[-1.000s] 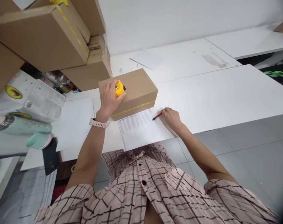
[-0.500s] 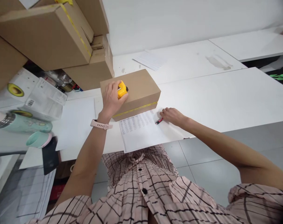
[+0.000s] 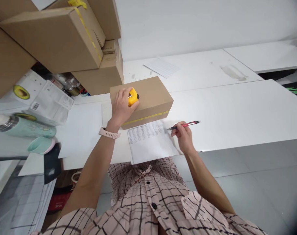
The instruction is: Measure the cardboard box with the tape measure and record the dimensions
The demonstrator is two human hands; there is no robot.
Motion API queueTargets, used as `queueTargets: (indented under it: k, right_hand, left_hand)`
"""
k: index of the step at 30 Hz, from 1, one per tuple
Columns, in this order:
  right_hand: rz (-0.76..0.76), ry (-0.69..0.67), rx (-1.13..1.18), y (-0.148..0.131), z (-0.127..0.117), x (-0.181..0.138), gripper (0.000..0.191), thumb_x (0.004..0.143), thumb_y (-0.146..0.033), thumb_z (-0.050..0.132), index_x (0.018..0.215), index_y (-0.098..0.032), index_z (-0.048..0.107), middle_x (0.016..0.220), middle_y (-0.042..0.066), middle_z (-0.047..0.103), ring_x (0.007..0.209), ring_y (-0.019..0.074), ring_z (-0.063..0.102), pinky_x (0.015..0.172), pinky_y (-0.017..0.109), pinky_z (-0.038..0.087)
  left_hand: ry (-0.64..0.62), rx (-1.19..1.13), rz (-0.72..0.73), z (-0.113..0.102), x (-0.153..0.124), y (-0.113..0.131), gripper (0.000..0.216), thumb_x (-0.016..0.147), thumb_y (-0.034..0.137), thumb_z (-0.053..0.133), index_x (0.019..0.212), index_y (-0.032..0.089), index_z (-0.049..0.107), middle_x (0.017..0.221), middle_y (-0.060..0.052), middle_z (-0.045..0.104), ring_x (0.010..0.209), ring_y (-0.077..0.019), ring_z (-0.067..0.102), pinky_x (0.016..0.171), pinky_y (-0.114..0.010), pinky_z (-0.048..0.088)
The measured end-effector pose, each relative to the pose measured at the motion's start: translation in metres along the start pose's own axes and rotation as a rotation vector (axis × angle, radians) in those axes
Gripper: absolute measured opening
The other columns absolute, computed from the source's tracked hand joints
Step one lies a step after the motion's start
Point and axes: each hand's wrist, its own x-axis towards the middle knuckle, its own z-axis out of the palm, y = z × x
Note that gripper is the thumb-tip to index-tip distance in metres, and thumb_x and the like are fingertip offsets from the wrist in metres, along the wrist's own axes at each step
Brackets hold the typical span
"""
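Observation:
My left hand (image 3: 123,105) rests on top of a closed brown cardboard box (image 3: 150,94), its fingers wrapped round a yellow tape measure (image 3: 133,97). A yellow strip with dark marks runs along the box's front side. In my right hand (image 3: 184,136) is a red and black pen (image 3: 187,124), pinched between thumb and fingers, its tip pointing left. Below that tip and to its left lies a sheet of paper (image 3: 150,147) with handwritten columns in its upper part. The box stands just behind this sheet.
Large cardboard boxes (image 3: 55,42) are stacked at the back left. Along the left are a white avocado-printed carton (image 3: 49,102), a mint bottle (image 3: 31,127), a mint cup (image 3: 40,146) and a dark phone-like slab (image 3: 52,164). Blank paper (image 3: 82,127) lies beside my left forearm.
My right hand has lifted the pen from the table and turned it, so it now points left over the sheet's right edge. My left hand stays on the box with the tape measure.

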Motion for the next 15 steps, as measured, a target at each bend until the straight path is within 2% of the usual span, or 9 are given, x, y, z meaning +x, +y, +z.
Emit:
queueTargets:
  k: [3, 7, 10, 13, 14, 15]
  right_hand:
    - [0.105, -0.040, 0.002, 0.023, 0.012, -0.002, 0.034, 0.089, -0.057, 0.064, 0.084, -0.025, 0.053, 0.058, -0.004, 0.060, 0.054, 0.0141, 0.055, 0.061, 0.030, 0.046]
    - [0.074, -0.166, -0.163, 0.034, 0.015, -0.004, 0.035, 0.089, -0.056, 0.066, 0.094, -0.022, 0.063, 0.075, 0.002, 0.067, 0.075, 0.0178, 0.063, 0.076, 0.034, 0.049]
    - [0.040, -0.210, -0.225, 0.034, 0.012, -0.003, 0.032, 0.084, -0.051, 0.074, 0.093, -0.022, 0.063, 0.079, 0.001, 0.063, 0.073, 0.0164, 0.058, 0.069, 0.031, 0.044]
    - [0.029, -0.194, -0.308, 0.034, 0.010, 0.000, 0.026, 0.088, -0.047, 0.068, 0.089, -0.022, 0.060, 0.072, -0.002, 0.055, 0.064, 0.0138, 0.048, 0.060, 0.029, 0.037]
    - [0.022, -0.181, -0.330, 0.034, 0.010, 0.001, 0.024, 0.089, -0.045, 0.066, 0.089, -0.022, 0.058, 0.071, -0.003, 0.053, 0.063, 0.0134, 0.046, 0.059, 0.029, 0.035]
    - [0.009, -0.169, -0.347, 0.034, 0.010, 0.002, 0.022, 0.089, -0.044, 0.065, 0.090, -0.023, 0.058, 0.072, -0.003, 0.053, 0.063, 0.0133, 0.045, 0.059, 0.029, 0.035]
  left_hand:
    - [0.010, 0.001, 0.001, 0.001, 0.000, -0.001, 0.052, 0.090, 0.031, 0.063, 0.139, 0.019, 0.052, 0.134, -0.013, 0.060, 0.125, -0.0306, 0.053, 0.108, -0.046, 0.043]
    - [0.014, -0.001, 0.019, -0.001, 0.005, -0.003, 0.053, 0.089, 0.032, 0.063, 0.139, 0.018, 0.053, 0.135, -0.014, 0.061, 0.126, -0.0308, 0.054, 0.108, -0.046, 0.043]
    - [0.148, 0.032, 0.033, 0.000, -0.004, 0.001, 0.054, 0.089, 0.034, 0.065, 0.139, 0.017, 0.054, 0.144, -0.016, 0.056, 0.134, -0.0342, 0.049, 0.111, -0.051, 0.040]
    - [0.311, 0.035, 0.104, 0.016, -0.048, 0.019, 0.041, 0.093, 0.036, 0.059, 0.130, 0.018, 0.060, 0.138, -0.016, 0.061, 0.131, -0.0349, 0.054, 0.110, -0.055, 0.040]
    - [0.289, 0.006, 0.153, 0.026, -0.070, 0.028, 0.034, 0.096, 0.034, 0.055, 0.125, 0.018, 0.064, 0.127, -0.014, 0.068, 0.121, -0.0322, 0.061, 0.106, -0.052, 0.044]
    - [0.206, -0.032, 0.213, 0.037, -0.094, 0.039, 0.028, 0.098, 0.032, 0.053, 0.118, 0.019, 0.067, 0.113, -0.012, 0.073, 0.109, -0.0282, 0.067, 0.100, -0.047, 0.050]
